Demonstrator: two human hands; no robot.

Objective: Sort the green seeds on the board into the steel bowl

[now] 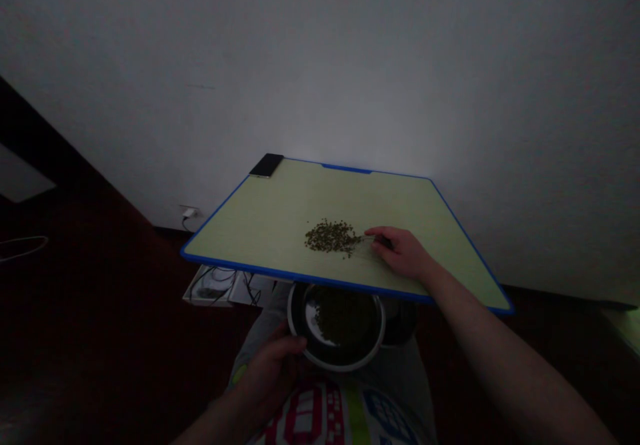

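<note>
A pale green board (280,218) with a blue rim lies tilted in front of me. On it sits a small heap of dark green granules (333,237), possibly dried leaves. My right hand (403,253) rests on the board just right of the heap, its fingers pinched on a thin dark tool (384,239) whose tip is faint near the heap. Below the board's near edge, my left hand (273,368) grips the rim of a steel bowl (336,359). The bowl holds a mass of similar green granules (345,315), partly hidden by the board.
A black phone (267,165) lies at the board's far left corner. A white wall (350,65) rises behind. A wall socket (189,213) with a plugged-in charger sits low on it. Below the board's left side is a white box (215,288) with dark cables. A patterned shirt (320,418) shows at the bottom.
</note>
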